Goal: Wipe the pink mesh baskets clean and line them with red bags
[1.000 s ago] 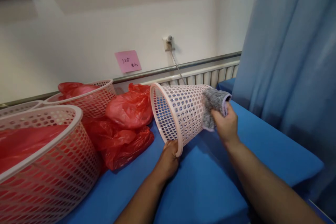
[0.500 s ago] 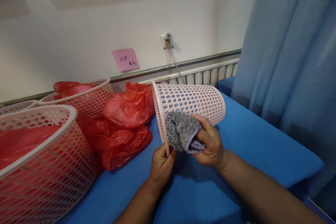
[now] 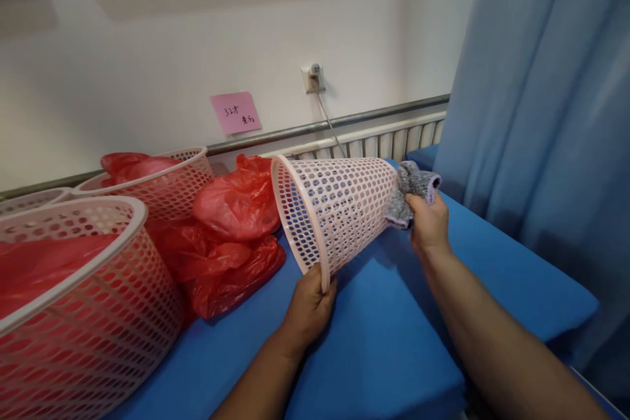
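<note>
We see the pale pink mesh basket point(image 3: 350, 207) in the middle of the frame, tipped on its side, its round mouth facing left and its narrower base end to the right. The left hand point(image 3: 309, 302), below centre, grips the lower part of its rim, fingers curled around the edge. The right hand point(image 3: 431, 223), right of centre, closes on a bunched grey cloth point(image 3: 411, 191), which lies against the base end of the basket. We cannot tell whether the basket rests on the blue tabletop point(image 3: 384, 341) or is held just above it.

At the left edge we see a large basket point(image 3: 140, 289) with red plastic inside, and behind it, at middle left, another basket point(image 3: 184, 187), also holding red plastic. Crumpled red bags point(image 3: 241, 210) lie between these and the tipped basket's mouth. Above them, a pink note point(image 3: 236, 113) sits on the wall; a blue curtain point(image 3: 526, 92) hangs at upper right.
</note>
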A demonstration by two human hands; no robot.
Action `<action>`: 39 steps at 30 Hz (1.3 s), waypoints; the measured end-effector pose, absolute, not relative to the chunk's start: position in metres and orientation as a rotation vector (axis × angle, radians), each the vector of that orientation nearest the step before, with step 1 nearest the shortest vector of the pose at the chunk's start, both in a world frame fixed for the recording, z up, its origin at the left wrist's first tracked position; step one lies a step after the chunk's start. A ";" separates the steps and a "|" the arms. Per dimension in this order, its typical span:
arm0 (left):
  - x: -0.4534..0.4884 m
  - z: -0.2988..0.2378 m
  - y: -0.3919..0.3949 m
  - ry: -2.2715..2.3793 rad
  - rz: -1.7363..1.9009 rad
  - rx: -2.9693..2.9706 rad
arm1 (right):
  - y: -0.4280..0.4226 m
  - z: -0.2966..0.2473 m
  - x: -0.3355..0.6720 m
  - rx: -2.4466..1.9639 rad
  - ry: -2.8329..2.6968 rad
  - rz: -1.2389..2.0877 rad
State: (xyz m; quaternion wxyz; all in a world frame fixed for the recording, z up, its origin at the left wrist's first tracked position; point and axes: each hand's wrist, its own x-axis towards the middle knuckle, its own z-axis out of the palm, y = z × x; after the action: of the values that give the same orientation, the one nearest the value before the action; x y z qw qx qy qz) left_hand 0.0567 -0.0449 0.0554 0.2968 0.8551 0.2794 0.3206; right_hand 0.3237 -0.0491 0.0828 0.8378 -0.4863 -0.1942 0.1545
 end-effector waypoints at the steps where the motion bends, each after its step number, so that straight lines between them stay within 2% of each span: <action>1: 0.057 0.055 -0.044 0.738 0.812 2.301 | -0.056 0.085 0.314 -1.074 -0.570 0.222; 5: 0.059 0.055 -0.040 0.702 0.697 2.334 | -0.089 0.094 0.277 -0.943 -1.319 -0.167; 7: 0.061 0.056 -0.039 0.654 0.656 2.329 | -0.101 0.098 0.266 -0.790 -1.554 -0.204; 10: 0.062 0.059 -0.038 0.604 0.629 2.326 | -0.105 0.099 0.261 -0.730 -1.628 -0.207; 14: 0.065 0.063 -0.037 0.652 0.644 2.336 | -0.080 0.091 0.287 -1.081 -1.220 -0.245; 16: 0.066 0.065 -0.037 0.669 0.626 2.346 | -0.062 0.085 0.311 -1.274 -0.841 -0.127; 20: 0.065 0.064 -0.041 0.681 0.530 2.414 | -0.037 0.077 0.351 -1.129 -0.269 0.329; 22: 0.064 0.063 -0.044 0.733 0.494 2.461 | -0.037 0.078 0.351 -1.070 -0.230 0.383; 26: 0.066 0.065 -0.049 0.791 0.421 2.529 | -0.063 0.087 0.310 -1.149 -0.735 0.023; 29: 0.068 0.067 -0.050 0.825 0.420 2.543 | -0.091 0.095 0.275 -0.957 -1.224 -0.251; 34: 0.065 0.072 -0.059 0.712 0.658 2.260 | -0.113 0.104 0.257 -0.673 -1.569 -0.164; 39: 0.057 0.080 -0.069 0.752 1.039 1.985 | -0.108 0.103 0.256 -0.680 -1.680 -0.075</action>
State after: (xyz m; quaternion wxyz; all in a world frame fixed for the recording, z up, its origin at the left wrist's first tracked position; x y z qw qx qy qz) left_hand 0.0565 -0.0695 0.0796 0.3793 0.7773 0.2943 0.4066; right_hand 0.2561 -0.1081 0.1035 0.6160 -0.2954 -0.7295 -0.0327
